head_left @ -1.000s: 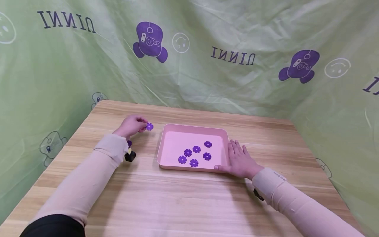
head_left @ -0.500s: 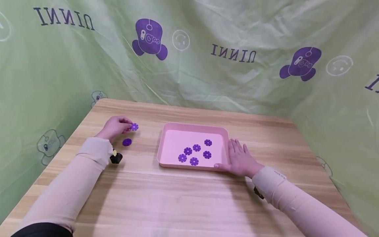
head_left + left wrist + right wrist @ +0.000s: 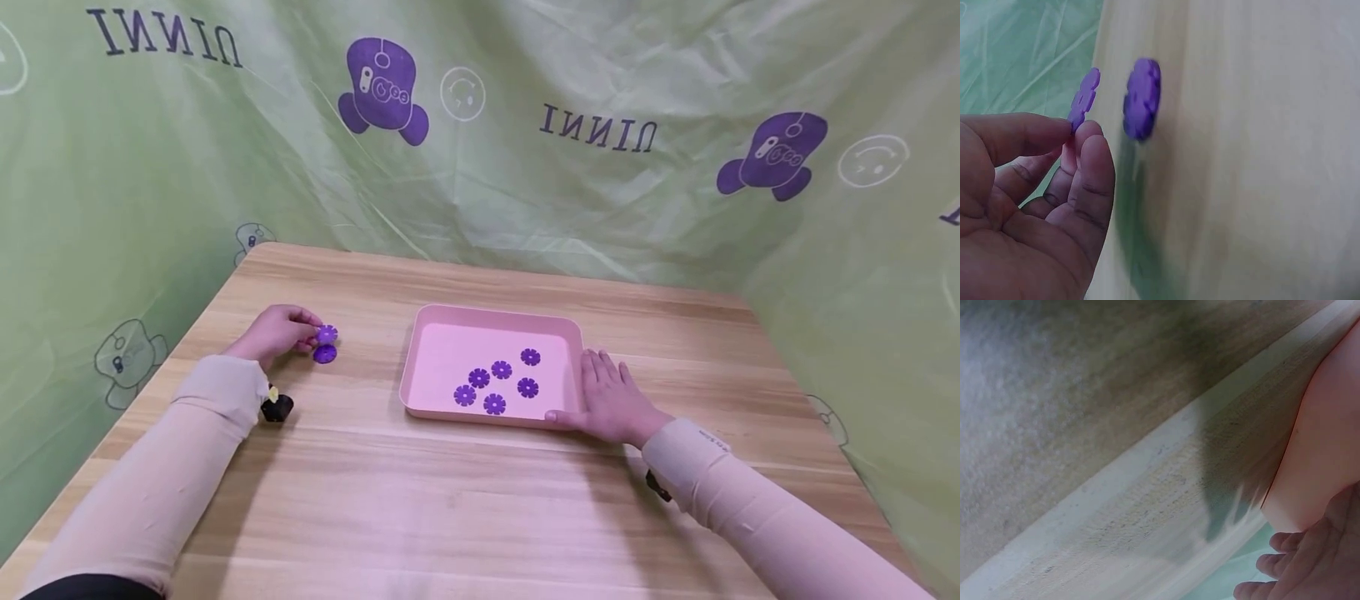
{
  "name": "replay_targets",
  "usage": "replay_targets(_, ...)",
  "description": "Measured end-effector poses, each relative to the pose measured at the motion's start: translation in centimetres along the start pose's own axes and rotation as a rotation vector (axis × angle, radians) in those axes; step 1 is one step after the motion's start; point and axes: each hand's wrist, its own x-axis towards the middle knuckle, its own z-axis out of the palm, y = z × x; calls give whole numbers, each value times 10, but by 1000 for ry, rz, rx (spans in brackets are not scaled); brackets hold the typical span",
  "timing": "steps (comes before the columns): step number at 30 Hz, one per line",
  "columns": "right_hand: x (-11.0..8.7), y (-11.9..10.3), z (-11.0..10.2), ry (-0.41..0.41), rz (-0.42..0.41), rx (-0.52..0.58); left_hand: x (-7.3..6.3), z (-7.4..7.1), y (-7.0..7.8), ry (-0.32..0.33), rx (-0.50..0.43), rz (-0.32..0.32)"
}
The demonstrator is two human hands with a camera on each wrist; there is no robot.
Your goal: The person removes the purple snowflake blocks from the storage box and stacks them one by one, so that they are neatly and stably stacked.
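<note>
My left hand (image 3: 277,332) is at the left of the table. Between thumb and fingertip it pinches a purple notched disc (image 3: 1087,97), one of the flower-shaped plastic building discs. Close beside that disc is a second purple disc (image 3: 1142,100), just below it in the head view; whether the two touch I cannot tell. A shallow pink tray (image 3: 414,367) stands mid-table with several purple discs (image 3: 501,370) lying flat inside. My right hand (image 3: 613,400) rests against the tray's right side, fingers straight, the thumb over its near right corner.
The wooden table (image 3: 450,500) has rounded far corners. Green printed curtain (image 3: 495,208) hangs behind it and along both sides. Under the left wrist sits a small black camera mount (image 3: 277,408).
The left hand has moved left with its disc, away from the tray, then slightly nearer me, bringing it up to the second disc. The right hand and tray stay in place.
</note>
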Motion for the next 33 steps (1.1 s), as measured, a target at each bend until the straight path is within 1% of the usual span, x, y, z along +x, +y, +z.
replay_targets(4, 0, 1, -1, 8, -3, -8, -4, -1, -4, -9, -26, 4)
replay_targets(7, 1, 2, -1, 8, -4, -9, -5, -2, -5, -14, -32, -4)
replay_targets(12, 2, 2, -2, 4, -1, 6, -5, -2, -6, -21, -41, -16)
replay_targets(19, 1, 3, -3, 0, -1, 8, -7, -1, -4, -46, -8, -17)
replay_targets(23, 1, 2, -2, 3, -5, 14, -8, -1, -5, -58, -6, -18)
replay_targets(27, 1, 2, -2, 5, -10, 23, -7, 0, -5, -61, -9, -31)
replay_targets(33, 2, 1, -1, 0, -23, 27, -5, 0, -8, -62, 18, -39)
